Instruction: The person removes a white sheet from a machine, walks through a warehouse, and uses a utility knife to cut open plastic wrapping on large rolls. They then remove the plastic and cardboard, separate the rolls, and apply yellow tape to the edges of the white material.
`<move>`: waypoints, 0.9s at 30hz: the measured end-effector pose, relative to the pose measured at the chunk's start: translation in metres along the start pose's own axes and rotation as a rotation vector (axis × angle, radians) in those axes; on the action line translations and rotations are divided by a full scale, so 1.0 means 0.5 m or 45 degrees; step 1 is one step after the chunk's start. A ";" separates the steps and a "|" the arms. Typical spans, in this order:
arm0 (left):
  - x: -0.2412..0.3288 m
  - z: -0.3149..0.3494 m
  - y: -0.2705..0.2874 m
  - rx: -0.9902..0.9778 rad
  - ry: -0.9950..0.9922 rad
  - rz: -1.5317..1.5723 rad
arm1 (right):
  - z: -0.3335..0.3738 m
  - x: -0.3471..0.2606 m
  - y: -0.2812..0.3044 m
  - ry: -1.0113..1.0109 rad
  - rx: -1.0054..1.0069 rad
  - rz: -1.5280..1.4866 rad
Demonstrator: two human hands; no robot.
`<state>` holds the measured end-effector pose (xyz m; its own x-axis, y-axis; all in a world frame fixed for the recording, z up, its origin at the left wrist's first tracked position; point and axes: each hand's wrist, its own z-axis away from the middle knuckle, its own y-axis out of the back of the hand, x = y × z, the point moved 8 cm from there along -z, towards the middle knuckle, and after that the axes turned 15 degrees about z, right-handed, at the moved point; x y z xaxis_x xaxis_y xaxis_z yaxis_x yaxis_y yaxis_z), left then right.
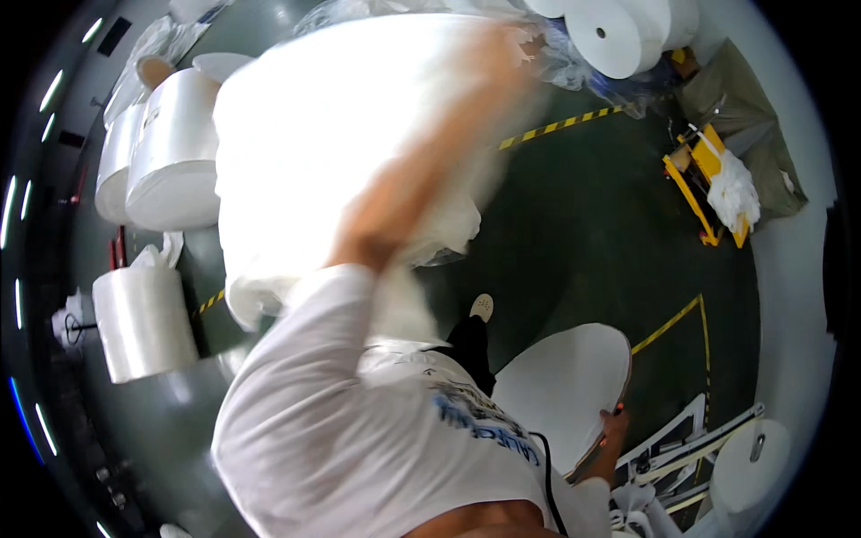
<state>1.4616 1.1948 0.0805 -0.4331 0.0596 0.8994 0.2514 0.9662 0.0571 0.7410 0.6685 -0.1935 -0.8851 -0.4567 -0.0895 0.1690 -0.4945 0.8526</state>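
Note:
A large white roll (305,134), bulky and overexposed, fills the upper middle in front of me. My left arm reaches across it. My left hand (513,56) is at its far right edge, beside a ragged white scrap, and motion blur hides its fingers. Down at my right side, my right hand (613,425) is closed at the edge of a big round white board (565,381) with a brown rim. Small orange-red bits show at that hand, but I cannot make out what they belong to.
Large white rolls (175,148) stand at the left, with another roll (143,318) nearer. More rolls (614,36) and clear plastic film lie at the far right. A yellow trolley (704,179) stands by the right wall. White metal frames (691,439) lie at the lower right. Yellow-black tape (565,123) marks the floor.

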 end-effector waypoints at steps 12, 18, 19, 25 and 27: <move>0.315 0.625 -1.079 -2.373 -0.076 0.856 | -0.035 0.125 -0.036 -0.154 -0.115 -0.131; -0.113 0.223 -0.355 -0.332 0.604 0.697 | -0.095 0.045 -0.038 -0.037 -0.161 -0.204; -0.157 0.290 -0.213 -0.054 0.731 0.910 | -0.093 0.033 -0.027 -0.004 -0.144 -0.267; -0.189 0.869 0.464 1.086 1.313 -0.090 | 0.005 -0.158 0.055 -0.496 -0.345 0.133; -0.164 0.987 0.581 1.780 1.097 0.072 | -0.007 -0.164 0.045 -0.573 -0.341 0.224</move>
<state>1.1428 1.5945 -0.1907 0.2498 0.4139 0.8754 -0.8875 0.4594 0.0360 0.8187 0.6922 -0.1688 -0.9217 -0.2172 0.3214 0.3833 -0.6370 0.6688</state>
